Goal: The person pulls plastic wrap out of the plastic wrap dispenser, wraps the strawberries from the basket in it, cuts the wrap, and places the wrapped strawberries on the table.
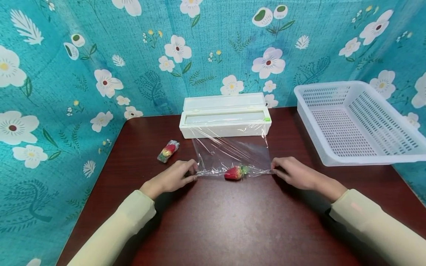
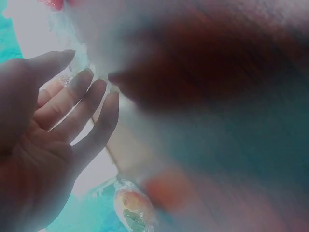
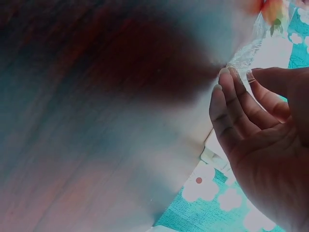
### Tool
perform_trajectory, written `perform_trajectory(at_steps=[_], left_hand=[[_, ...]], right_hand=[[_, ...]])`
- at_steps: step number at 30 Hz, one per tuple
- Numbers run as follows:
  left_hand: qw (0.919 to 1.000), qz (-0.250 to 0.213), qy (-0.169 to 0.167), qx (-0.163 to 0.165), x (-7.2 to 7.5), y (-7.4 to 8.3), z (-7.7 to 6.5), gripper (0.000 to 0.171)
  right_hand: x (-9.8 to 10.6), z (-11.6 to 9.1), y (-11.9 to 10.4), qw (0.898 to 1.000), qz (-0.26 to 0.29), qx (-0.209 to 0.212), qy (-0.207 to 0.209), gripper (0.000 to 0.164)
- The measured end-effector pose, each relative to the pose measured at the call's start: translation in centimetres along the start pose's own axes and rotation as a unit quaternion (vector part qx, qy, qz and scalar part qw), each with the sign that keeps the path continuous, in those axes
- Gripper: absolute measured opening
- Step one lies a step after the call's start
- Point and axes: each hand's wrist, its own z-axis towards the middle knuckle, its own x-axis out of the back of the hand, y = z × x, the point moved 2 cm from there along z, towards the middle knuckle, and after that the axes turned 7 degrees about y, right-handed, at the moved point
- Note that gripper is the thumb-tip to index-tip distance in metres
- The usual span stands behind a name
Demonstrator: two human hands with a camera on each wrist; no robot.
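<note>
A sheet of clear plastic wrap stretches forward from the white wrap box, whose lid stands up. My left hand pinches the sheet's front left corner, thumb against fingers. At the front right corner my right hand pinches the same edge; the right wrist view shows gathered wrap at the fingertips. Between both hands, a red strawberry with green leaves lies at the sheet's front edge. Whether the wrap fully covers it I cannot tell. The left wrist view is hazy around the left hand.
Left of the box lies a wrapped red and yellow strawberry-like piece. A white perforated plastic basket stands at the right on the dark wooden table. A teal flowered cloth hangs behind and at the sides.
</note>
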Motion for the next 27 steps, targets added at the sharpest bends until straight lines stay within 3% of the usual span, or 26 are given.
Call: perform_trajectory(at_steps=[4, 8, 14, 19, 27], left_hand=[[0.9986, 0.012, 0.025, -0.044, -0.13, 0.08, 0.05, 0.006], [0.9958, 0.009, 0.057, -0.071, -0.23, 0.05, -0.18, 0.008], [0.9934, -0.045, 0.095, -0.046, -0.13, 0.08, -0.34, 0.007], [0.9917, -0.084, 0.097, -0.007, -0.13, 0.07, -0.36, 0.009], [0.9907, -0.096, 0.097, -0.008, -0.45, -0.08, -0.41, 0.009]], right_hand=[[0.07, 0.04, 0.0, 1.0, -0.001, -0.004, -0.001, 0.014], [0.08, 0.01, 0.07, 1.0, -0.003, -0.002, 0.004, 0.015], [0.16, -0.02, 0.21, 1.0, 0.001, -0.005, 0.001, 0.015], [0.21, -0.02, 0.25, 1.0, 0.003, -0.009, -0.005, 0.014], [0.2, 0.07, 0.42, 1.0, 0.007, -0.018, -0.01, 0.014]])
